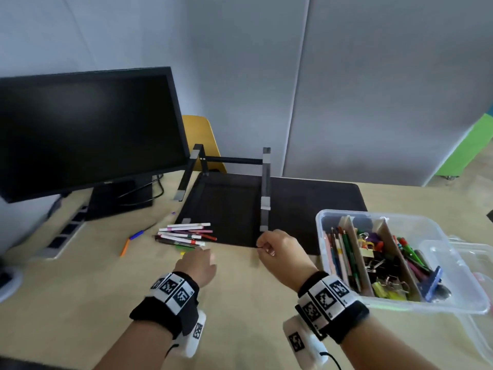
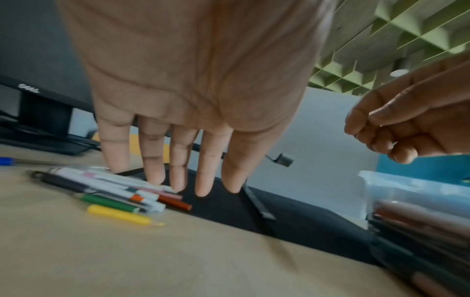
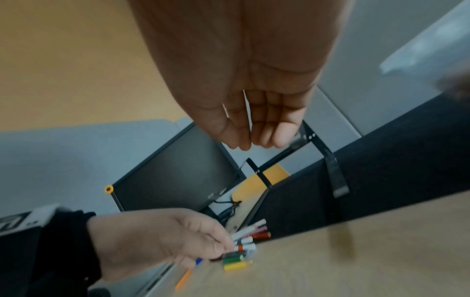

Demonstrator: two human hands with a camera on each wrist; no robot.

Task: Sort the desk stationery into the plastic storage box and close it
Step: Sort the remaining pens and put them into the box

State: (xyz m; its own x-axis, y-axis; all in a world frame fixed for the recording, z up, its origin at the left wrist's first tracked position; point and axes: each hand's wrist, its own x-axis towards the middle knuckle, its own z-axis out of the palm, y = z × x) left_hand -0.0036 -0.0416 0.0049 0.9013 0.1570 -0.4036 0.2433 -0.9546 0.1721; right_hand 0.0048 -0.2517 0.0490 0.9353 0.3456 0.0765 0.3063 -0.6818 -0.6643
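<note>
A pile of coloured markers (image 1: 186, 235) lies on the desk at the front left corner of the black mat. My left hand (image 1: 198, 265) hovers just in front of the pile; its straight, spread fingers (image 2: 178, 176) hold nothing. A yellow marker (image 2: 119, 216) and a green marker (image 2: 109, 203) lie nearest me. My right hand (image 1: 269, 247) is raised to the right of the pile. Its curled fingers (image 3: 264, 130) pinch something thin, too small to name. The clear plastic storage box (image 1: 318, 222) stands open at the right, holding pencils, binder clips and pens between cardboard dividers.
The box's clear lid (image 1: 469, 263) lies to its right. A blue pen (image 1: 137, 234) and an orange pen (image 1: 124, 247) lie left of the pile. A monitor (image 1: 85, 129), a power strip (image 1: 66, 231) and a laptop stand (image 1: 265, 188) on the mat (image 1: 306, 204) stand behind.
</note>
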